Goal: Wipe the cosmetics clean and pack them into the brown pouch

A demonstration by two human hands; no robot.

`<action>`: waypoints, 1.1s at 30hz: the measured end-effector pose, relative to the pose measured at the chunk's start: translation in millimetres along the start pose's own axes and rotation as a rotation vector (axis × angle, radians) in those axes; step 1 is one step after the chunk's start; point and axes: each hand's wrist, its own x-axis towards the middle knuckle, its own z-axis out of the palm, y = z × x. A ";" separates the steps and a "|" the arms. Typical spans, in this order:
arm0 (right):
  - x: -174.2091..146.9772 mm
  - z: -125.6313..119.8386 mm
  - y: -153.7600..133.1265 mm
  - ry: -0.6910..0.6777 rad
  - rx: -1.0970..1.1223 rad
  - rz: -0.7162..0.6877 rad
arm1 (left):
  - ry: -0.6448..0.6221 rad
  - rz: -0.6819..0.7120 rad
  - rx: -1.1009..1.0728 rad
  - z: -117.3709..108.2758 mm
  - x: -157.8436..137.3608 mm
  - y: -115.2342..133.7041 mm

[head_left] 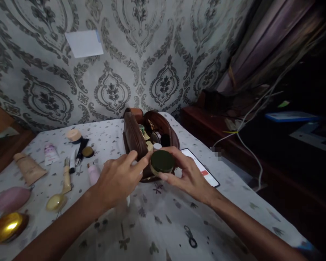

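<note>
My right hand (188,175) grips a round jar with a dark green lid (162,161), thumb and fingers around its sides. My left hand (121,177) is curled just left of the jar, its index finger reaching to the jar's edge. A pale bit shows below that hand, but I cannot make out what it is. Behind both hands stands an unzipped brown cosmetic bag (134,136) holding several items, partly hidden. A small white cap (157,146) shows just behind the jar. Close to my left wrist lies a pink tube (93,173).
At left on the patterned sheet (157,217) are a tan tube (29,168), a pink oval item (12,199), a shiny gold item (8,227), a peach-lidded jar (74,136) and several other cosmetics. A lit phone (203,170) lies right of the bag. White cables (258,159) hang farther right.
</note>
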 end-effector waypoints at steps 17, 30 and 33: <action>-43.3 -10.8 36.4 0.093 0.286 0.105 | 0.084 -0.017 -0.142 24.3 -6.3 -5.9; -42.3 -14.0 32.1 0.081 0.380 0.151 | 0.065 -0.059 -0.220 26.1 -11.5 -4.1; -39.3 -13.5 28.1 0.094 0.384 0.158 | 0.054 -0.058 -0.231 26.8 -13.4 -5.0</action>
